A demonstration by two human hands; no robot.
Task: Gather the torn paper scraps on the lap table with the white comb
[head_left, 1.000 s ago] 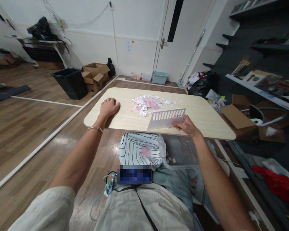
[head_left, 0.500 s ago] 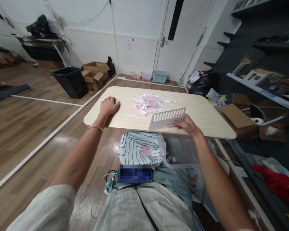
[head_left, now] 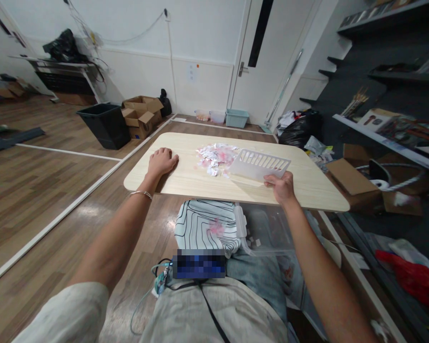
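My right hand [head_left: 280,185] grips a white plastic scraper with a row of slots [head_left: 257,164] by its lower right corner. The scraper is tilted over the pale wooden table [head_left: 186,183], its left end beside a heap of torn paper scraps, white and pink [head_left: 216,156]. Whether its lower edge touches the tabletop I cannot tell. My left hand [head_left: 161,162] rests on the table's left part, palm down with fingers stretched out, holding nothing.
Below the table's near edge, a patterned cloth [head_left: 203,224] with a pink stain covers my lap. Beside it sits a clear plastic bin [head_left: 268,228] with a few scraps inside. A black trash bin [head_left: 105,126] and cardboard boxes [head_left: 141,114] stand beyond the table's left side.
My right hand has moved the scraper to the right and away from the near edge, turning it so its slotted face leans back. My left hand stays in place.
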